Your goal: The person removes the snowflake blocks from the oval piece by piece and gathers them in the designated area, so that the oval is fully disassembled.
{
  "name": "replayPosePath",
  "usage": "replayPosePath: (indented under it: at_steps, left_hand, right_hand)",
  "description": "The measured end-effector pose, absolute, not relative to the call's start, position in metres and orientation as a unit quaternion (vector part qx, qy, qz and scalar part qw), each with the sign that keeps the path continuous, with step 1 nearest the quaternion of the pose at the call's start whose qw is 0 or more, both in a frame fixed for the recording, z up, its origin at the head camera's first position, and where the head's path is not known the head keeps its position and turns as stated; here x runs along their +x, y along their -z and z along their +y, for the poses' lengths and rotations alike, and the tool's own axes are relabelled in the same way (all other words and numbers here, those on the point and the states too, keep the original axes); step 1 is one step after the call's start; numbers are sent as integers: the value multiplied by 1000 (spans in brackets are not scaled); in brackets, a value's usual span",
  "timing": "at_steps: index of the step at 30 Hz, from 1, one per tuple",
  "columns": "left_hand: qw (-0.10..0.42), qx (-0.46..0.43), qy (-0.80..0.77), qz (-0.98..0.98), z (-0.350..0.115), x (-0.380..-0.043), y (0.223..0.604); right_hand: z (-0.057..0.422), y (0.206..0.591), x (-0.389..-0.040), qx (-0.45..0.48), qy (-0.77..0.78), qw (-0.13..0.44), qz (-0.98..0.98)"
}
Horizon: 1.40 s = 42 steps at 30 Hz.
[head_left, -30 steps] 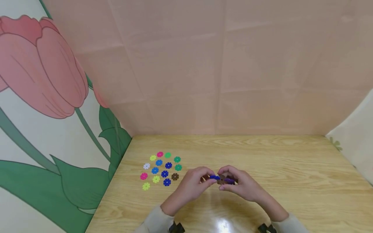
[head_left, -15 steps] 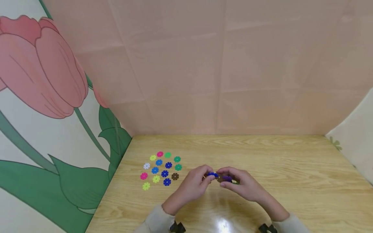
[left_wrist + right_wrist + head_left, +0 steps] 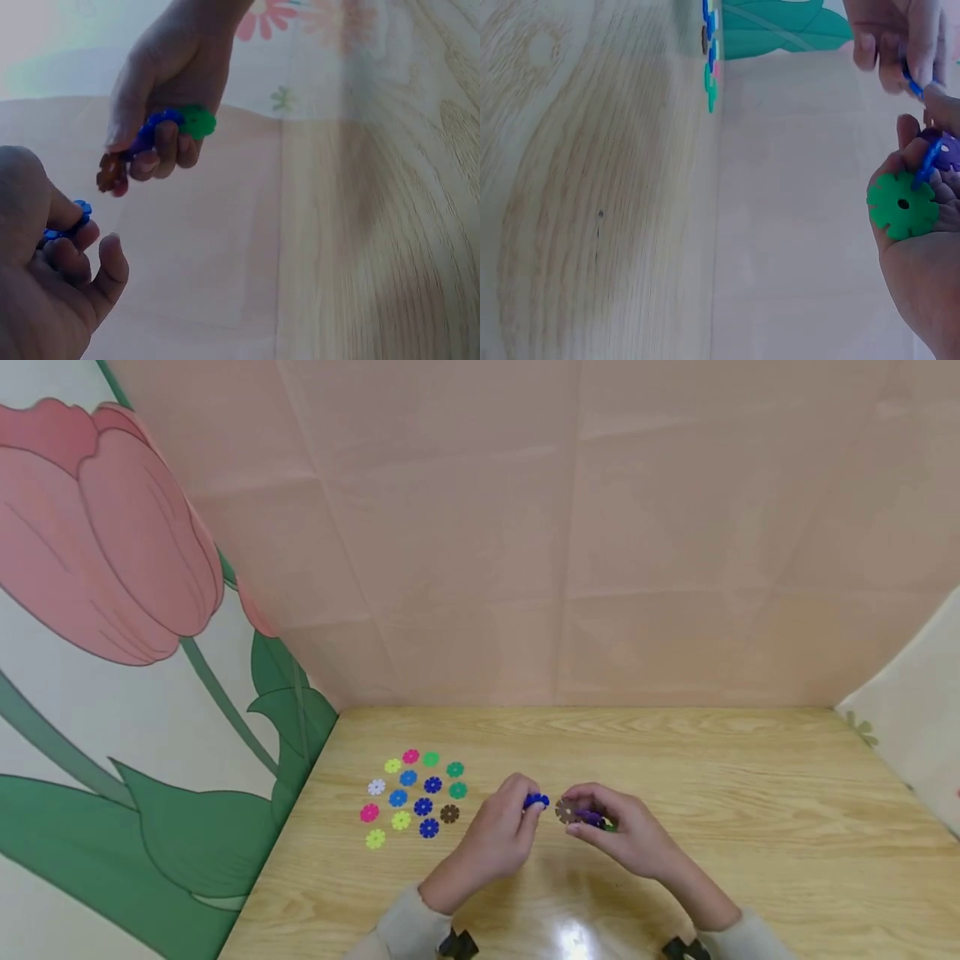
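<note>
My left hand [image 3: 495, 835] pinches a blue snowflake disc [image 3: 537, 801], a flat notched round, between thumb and curled fingers. A short gap parts it from my right hand [image 3: 633, 837], which holds a joined chain of similar discs. At the chain's near-left end a brown disc [image 3: 566, 812] sticks out past the fingertips, followed by a purple disc [image 3: 591, 818]. In the right wrist view, a second blue disc [image 3: 928, 163] is slotted crosswise into a green disc [image 3: 903, 205] lying against the palm. Fingers cover part of the chain.
Several loose snowflake discs lie flat on the wooden table [image 3: 712, 777] left of my hands, among them a brown disc [image 3: 449, 814], a pink disc [image 3: 369, 812] and a white disc [image 3: 377, 787]. A pinkish sheet [image 3: 562, 527] hangs behind the table; a tulip mural [image 3: 150, 543] stands at left.
The blue disc and the brown end of the chain were together between both hands. My left hand has drawn back and up a little with the blue disc, leaving a gap.
</note>
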<state>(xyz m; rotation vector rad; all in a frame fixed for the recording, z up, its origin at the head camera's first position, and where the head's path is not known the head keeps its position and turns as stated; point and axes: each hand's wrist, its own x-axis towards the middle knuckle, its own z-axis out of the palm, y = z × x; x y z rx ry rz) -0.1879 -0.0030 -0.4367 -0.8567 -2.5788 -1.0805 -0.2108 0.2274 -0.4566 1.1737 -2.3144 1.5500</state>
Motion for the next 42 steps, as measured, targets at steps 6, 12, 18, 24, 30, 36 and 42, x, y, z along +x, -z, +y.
replayPosePath:
  at_steps: [6,12,18,24,30,36,42]
  left_hand:
    - [59,-245,414,-875,-18,-189,442]
    - [8,-162,472,-867,-48,-192,461]
    - [7,-129,463,-877,-85,-191,477]
    - [11,-101,448,-888,-117,-187,493]
    - [-21,-71,435,-897,-148,-184,499]
    - [-29,-38,427,-903,-171,-181,506]
    - [-16,-14,379,-925,-181,-179,510]
  right_hand:
    - [235,457,-212,353,-509,67,-782]
    - [241,457,-212,342,-490,59,-799]
    - [246,461,-213,344,-490,48,-800]
    - [248,463,-214,337,-495,44,-800]
    - [248,463,-215,338,-494,41,-800]
    - [248,464,-214,337,-491,31,-803]
    - [247,462,-213,336,-489,22,-805]
